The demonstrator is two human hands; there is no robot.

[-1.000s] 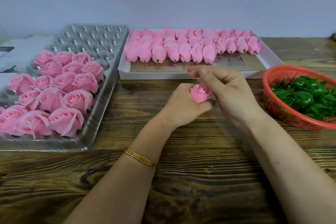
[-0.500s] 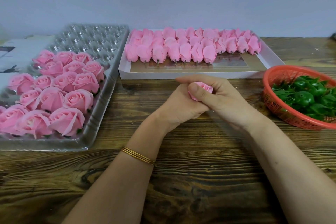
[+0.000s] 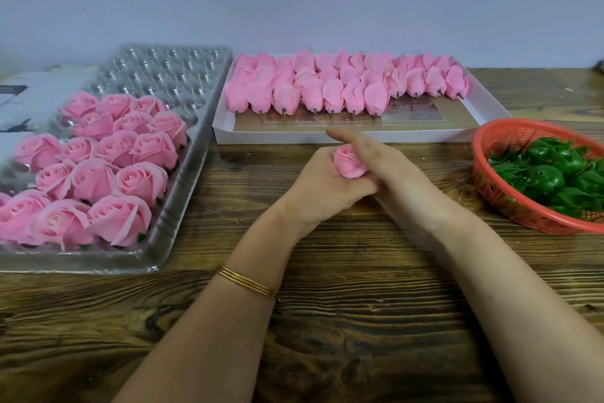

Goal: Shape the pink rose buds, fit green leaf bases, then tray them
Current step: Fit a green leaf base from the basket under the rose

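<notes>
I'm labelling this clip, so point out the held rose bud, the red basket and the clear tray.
rose bud (image 3: 348,162), head view, on its spiralled top petals.
red basket (image 3: 510,136), head view, on its far inner wall.
clear tray (image 3: 170,75), head view, on its bare far cups.

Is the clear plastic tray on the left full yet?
Partly full: finished roses occupy near rows of the clear tray; its far cavities sit bare.
</notes>
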